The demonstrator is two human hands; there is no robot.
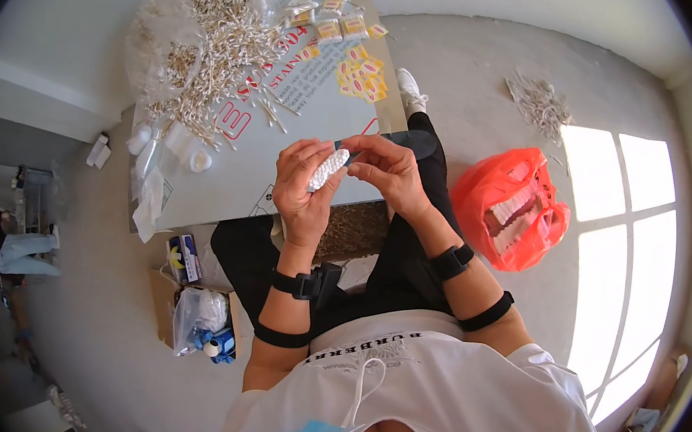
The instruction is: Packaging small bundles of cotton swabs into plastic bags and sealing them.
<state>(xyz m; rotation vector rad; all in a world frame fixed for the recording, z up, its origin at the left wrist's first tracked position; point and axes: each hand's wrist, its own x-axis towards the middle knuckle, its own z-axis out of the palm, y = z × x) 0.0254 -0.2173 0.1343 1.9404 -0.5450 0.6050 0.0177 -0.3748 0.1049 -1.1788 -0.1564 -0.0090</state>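
Head view shows the left hand [305, 191] raised above the lap with its fingers curled around a bundle of cotton swabs [328, 169], the white tips bunched together and pointing up toward the right. The right hand [388, 168] meets it from the other side, its fingertips pinching at the top end of the bundle, where something dark and narrow sits between the two hands; what that dark piece is cannot be made out. Both wrists wear black bands, with a second black strap higher on each forearm.

Just beyond the hands lies a flat grey board serving as a worktop [224, 188], resting low in front of the seated person's dark-trousered legs. On its far left part spreads a large loose heap of cotton swabs [212, 53], some of them straying toward the middle of the board. At the far edge sit small yellow packets [361, 74] in a loose cluster, with a few more filled clear packets [320, 13] beyond them. Near the left edge of the board lie clear plastic bags [153, 189] and a white roll.

On the floor to the right stands an open orange plastic bag [513, 207] with white items inside, and farther off a small pile of swabs [540, 101]. To the left of the legs a cardboard box [195, 310] holds a clear bag and blue items.
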